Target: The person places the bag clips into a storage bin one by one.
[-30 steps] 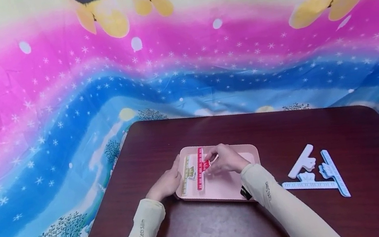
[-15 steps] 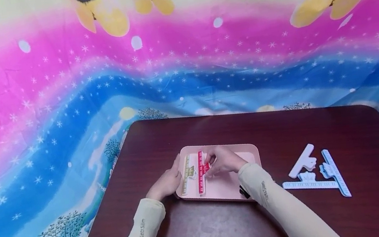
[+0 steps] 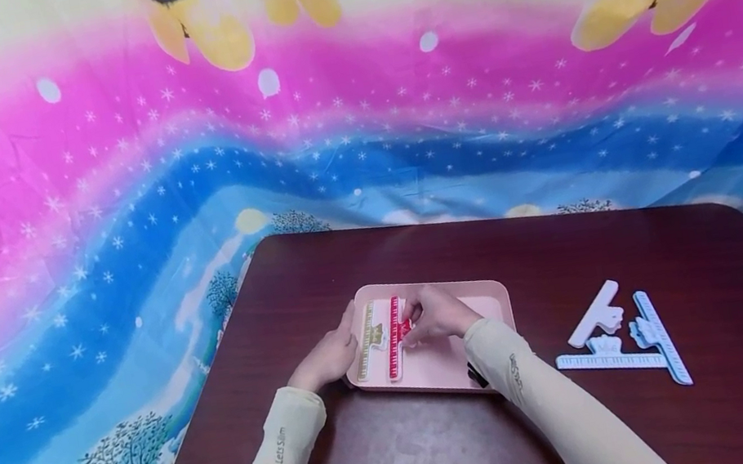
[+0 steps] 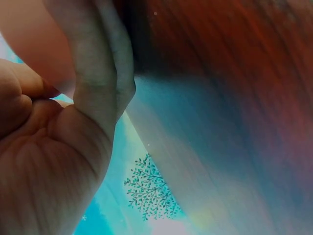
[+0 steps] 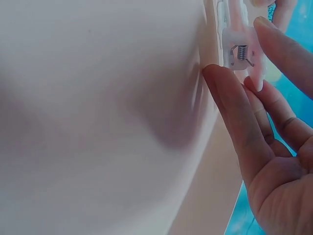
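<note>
On the pink tray (image 3: pixel 433 372), toward its left end, two ruler-edged clips lie side by side, apart: the gold clip (image 3: pixel 366 343) nearest the left rim, the red clip (image 3: pixel 394 339) next along. Gold looks done with, untouched. Red looks all but placed; my grip is not yet off it. Out on the dark surface (image 3: pixel 532 253), right of the tray, three more lie face-to-face: a white clip (image 3: pixel 591 316), a pale blue clip (image 3: pixel 611 361) set crosswise, and a bluer clip (image 3: pixel 662 337) close by its end. I judge the work not quite two-fifths through, those three left.

Pose: my right hand (image 3: pixel 442 312) comes in over the tray from the right, thumb and fingertips pinching the red clip's handle; right wrist view shows the clip's spring. Whether fingertips touch the tray floor, cannot tell. My left hand (image 3: pixel 328 358) rests against the left rim, fingers mostly straight, no clip in it; steadying, I reckon.
</note>
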Tool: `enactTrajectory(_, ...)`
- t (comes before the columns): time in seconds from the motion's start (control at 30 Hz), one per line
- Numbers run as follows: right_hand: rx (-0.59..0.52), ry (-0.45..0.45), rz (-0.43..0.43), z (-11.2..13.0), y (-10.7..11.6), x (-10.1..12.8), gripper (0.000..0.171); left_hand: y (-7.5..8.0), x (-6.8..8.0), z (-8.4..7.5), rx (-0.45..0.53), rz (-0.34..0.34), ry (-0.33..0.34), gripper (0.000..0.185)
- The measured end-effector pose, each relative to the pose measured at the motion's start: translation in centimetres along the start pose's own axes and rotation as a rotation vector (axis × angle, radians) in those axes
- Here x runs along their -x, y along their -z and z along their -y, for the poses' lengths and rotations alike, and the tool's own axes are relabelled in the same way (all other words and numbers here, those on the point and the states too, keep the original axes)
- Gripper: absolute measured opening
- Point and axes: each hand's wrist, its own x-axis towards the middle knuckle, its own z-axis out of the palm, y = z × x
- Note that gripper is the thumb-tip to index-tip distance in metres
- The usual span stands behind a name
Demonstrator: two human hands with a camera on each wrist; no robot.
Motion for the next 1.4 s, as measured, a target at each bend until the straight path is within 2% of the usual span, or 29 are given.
enactTrajectory(0.47, 0.112, 0.018, 0.005, 0.18, -0.14, -0.11, 0.031, -0.03, 0.14, -0.09, 0.001, -0.019, -0.010, 0.065)
enactTrajectory(0.87, 0.114, -0.005, -0.011, 0.28, -0.32, 0.16, 0.031, -0.05, 0.08, 0.06, 0.002, -0.011, -0.008, 0.065)
enactTrajectory(1.4, 0.126, 0.018, -0.016, 0.09, -0.70, -0.02, 0.034, -0.07, 0.24, 0.04, 0.006, -0.009, -0.005, 0.063)
